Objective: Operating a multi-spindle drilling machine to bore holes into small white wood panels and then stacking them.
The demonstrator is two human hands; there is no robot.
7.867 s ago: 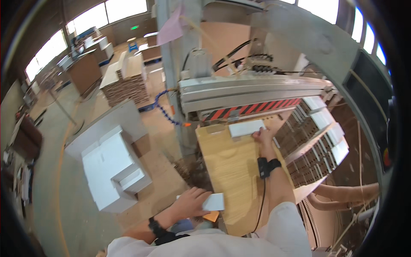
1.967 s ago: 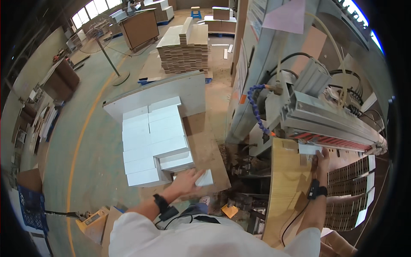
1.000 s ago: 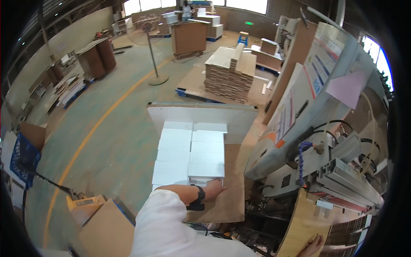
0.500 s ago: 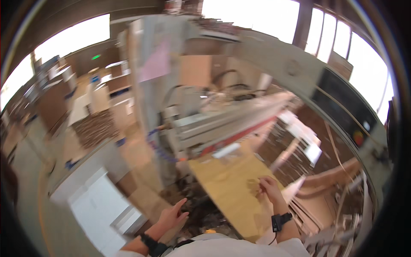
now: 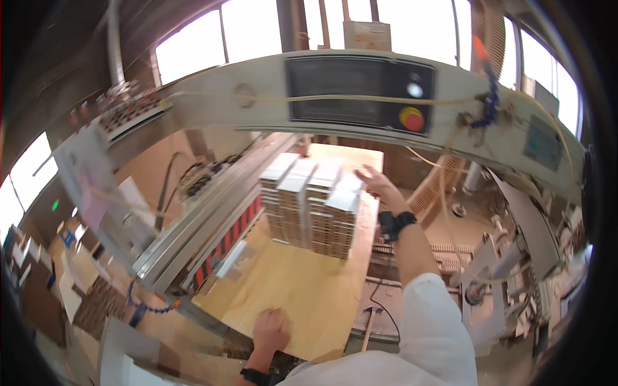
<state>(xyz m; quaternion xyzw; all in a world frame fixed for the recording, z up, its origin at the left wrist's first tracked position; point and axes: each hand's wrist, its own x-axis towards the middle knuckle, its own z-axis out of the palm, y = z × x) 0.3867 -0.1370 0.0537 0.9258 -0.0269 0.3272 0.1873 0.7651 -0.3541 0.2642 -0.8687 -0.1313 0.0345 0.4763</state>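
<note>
My left hand point(image 5: 271, 329), closed in a fist with nothing visible in it, rests at the near edge of a yellowish wooden board point(image 5: 290, 286). Farther back on that board stand piles of narrow strips point(image 5: 309, 206), white on top and brown at the sides, packed close together in columns. My right hand point(image 5: 380, 183) reaches out to the far right of the piles, fingers apart, beside the rightmost column. Whether its fingertips touch the strips I cannot tell. A dark band with a small device point(image 5: 396, 225) sits on the right wrist.
Over the piles spans a grey machine beam point(image 5: 264, 96) with a dark control panel point(image 5: 351, 83) and a red stop button point(image 5: 412, 119). A metal rail point(image 5: 193, 219) runs along the board's left. A wooden-handled tool point(image 5: 368, 328) and a black cable point(image 5: 380, 302) lie at the right.
My view has swung right, bringing the strip piles and control panel into sight. The right hand has reached forward to the piles; the left has gone from open to a fist on the board.
</note>
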